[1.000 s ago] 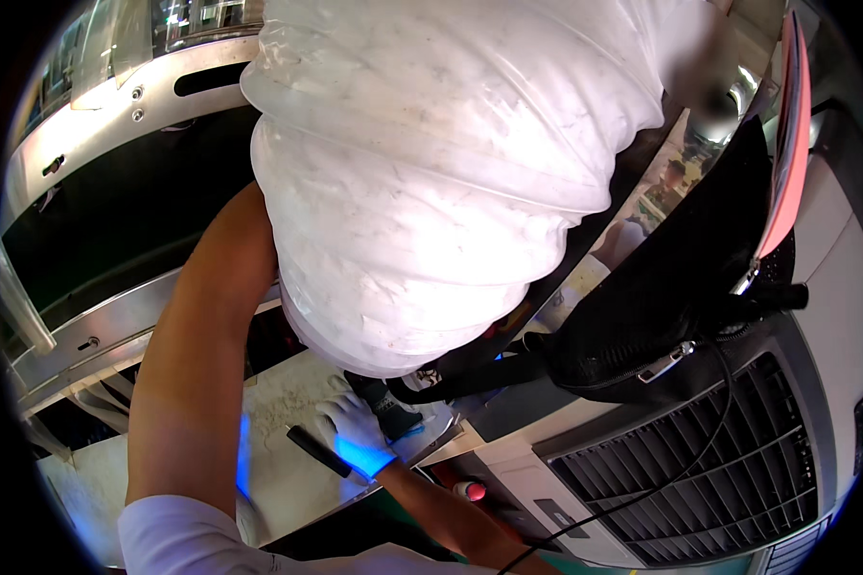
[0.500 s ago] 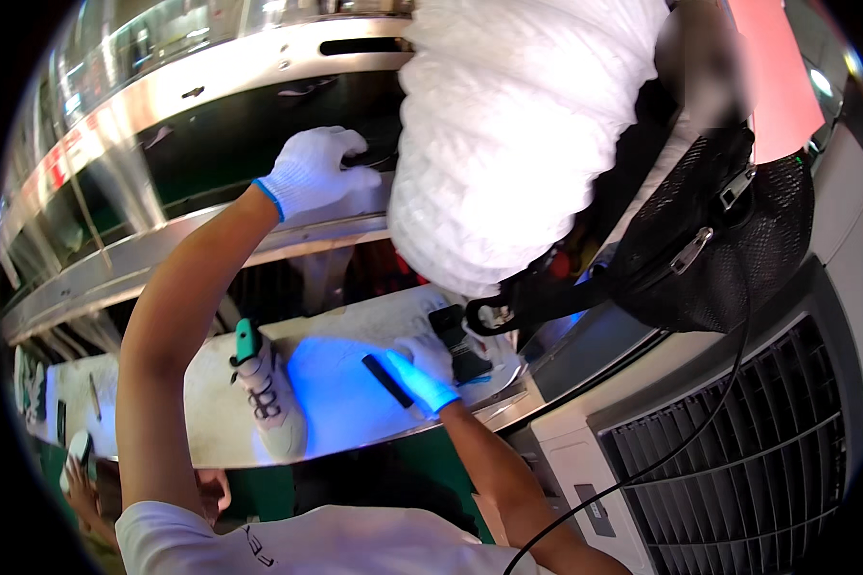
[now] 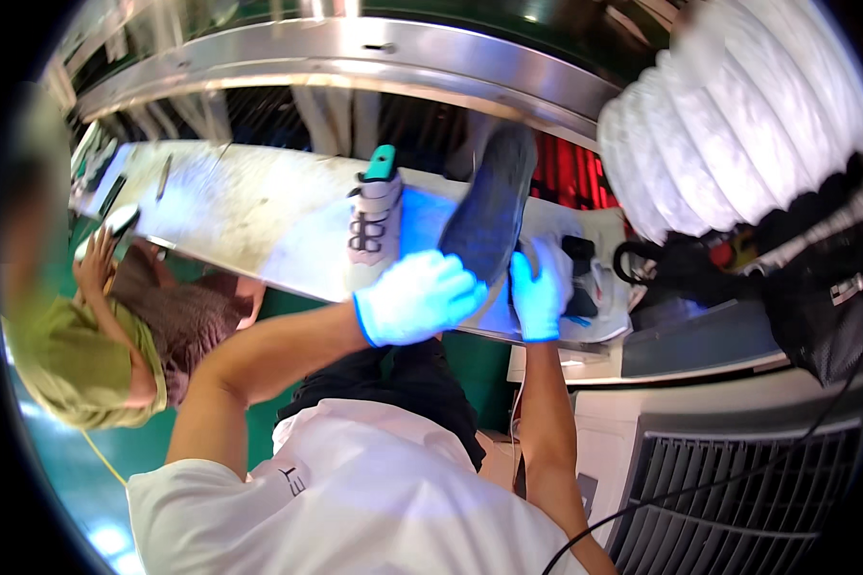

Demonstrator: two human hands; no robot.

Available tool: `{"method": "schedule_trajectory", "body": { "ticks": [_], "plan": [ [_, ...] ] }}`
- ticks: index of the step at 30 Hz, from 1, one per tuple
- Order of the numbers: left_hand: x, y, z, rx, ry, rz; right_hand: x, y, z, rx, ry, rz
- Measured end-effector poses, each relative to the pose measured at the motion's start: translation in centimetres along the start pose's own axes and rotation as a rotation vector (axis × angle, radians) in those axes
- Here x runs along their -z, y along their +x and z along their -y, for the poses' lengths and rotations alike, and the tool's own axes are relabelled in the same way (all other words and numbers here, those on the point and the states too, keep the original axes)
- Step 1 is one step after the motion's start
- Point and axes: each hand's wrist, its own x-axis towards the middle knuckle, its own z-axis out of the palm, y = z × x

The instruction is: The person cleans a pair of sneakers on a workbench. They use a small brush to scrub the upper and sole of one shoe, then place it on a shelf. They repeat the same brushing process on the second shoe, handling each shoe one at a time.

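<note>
Both hands are gloved in white with blue cuffs and meet over the near edge of the long pale surface (image 3: 259,220). The left hand (image 3: 417,297) is curled, fingers folded in toward the lower end of a dark shoe sole (image 3: 489,206); whether it truly grips that end or only rests against it cannot be told, since the glove hides the contact. The right hand (image 3: 539,292) is closed around the same lower end from the other side, fingers wrapped up along its edge.

The dark shoe sole is held up off the surface, its textured face toward the camera. Its long axis runs from the hands up and slightly right, the rounded far end pointing at the metal rail (image 3: 355,53) beyond the surface's far edge.

Just left of it a pale grey shoe (image 3: 374,225) with a teal heel tab stands on the surface, long axis running near edge to far edge, heel at the far side. Right of the hands, at the surface's right end, lies another pale shoe (image 3: 599,297), partly hidden. A white ribbed duct (image 3: 729,115) hangs at the upper right. Another person in a green top (image 3: 77,355) sits at the left end.
</note>
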Motion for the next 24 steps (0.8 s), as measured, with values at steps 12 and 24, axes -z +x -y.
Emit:
{"method": "schedule_trajectory", "body": {
  "ticks": [12,24],
  "plan": [
    [-2.1,-8.2,5.1,1.152,-0.024,-0.391,0.8,-8.9,10.2,0.064,0.147,0.345],
    [-0.5,-10.3,-0.7,1.356,-0.892,-0.376,1.7,-12.6,12.5,-0.014,0.151,0.208]
  ]
}}
